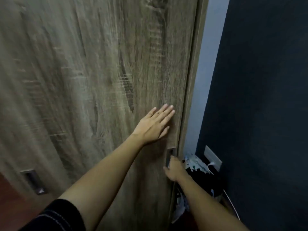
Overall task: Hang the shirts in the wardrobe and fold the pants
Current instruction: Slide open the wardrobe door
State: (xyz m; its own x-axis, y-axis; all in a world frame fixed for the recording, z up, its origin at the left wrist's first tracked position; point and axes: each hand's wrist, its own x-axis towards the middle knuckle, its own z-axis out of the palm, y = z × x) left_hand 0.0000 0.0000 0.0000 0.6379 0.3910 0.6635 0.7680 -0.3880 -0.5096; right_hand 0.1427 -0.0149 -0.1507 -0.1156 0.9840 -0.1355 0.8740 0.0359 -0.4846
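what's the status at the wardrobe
Left hand flat on door. Right hand hooked in handle. Door shut or nearly. Clothes heap on floor beside it, right.

The wardrobe door [83,80] is motion-blurred; its recessed handle [171,151] hides the fingertips of the right hand [174,170].

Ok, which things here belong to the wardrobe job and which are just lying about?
Job:
door, with the left hand flat on it
handle, with the right hand at it

Lying about:
socket
white cable
heap by the wall
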